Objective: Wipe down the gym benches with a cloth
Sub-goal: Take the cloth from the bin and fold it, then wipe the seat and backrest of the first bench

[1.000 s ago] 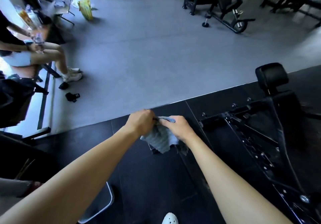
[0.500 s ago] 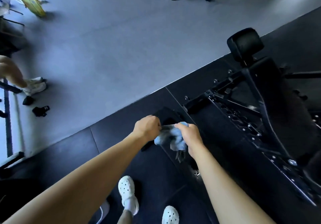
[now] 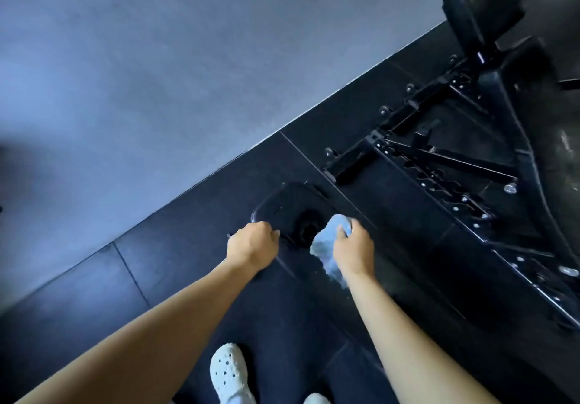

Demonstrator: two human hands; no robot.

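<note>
The right hand grips a light blue cloth. Its fingers are curled over the top of the bunched fabric, and a loose end hangs down along the inner side of the wrist. The cloth sits at the near right corner of a black seat pad, just beside a dark round mark in the pad surface. Contact between cloth and pad cannot be confirmed.

The left hand is at the near left edge of the same pad, knuckles up and fingers curled under. Whether it holds anything cannot be told. The two hands are apart, with the round mark between them.

To the right of the pad stands a black steel bench frame with bolted cross members and a notched adjustment rail. A black padded roller is mounted at the far end of the frame.

The pad and frame stand on black rubber mats, which meet a grey floor along a diagonal seam. A white perforated clog is visible on the mats between the forearms.
</note>
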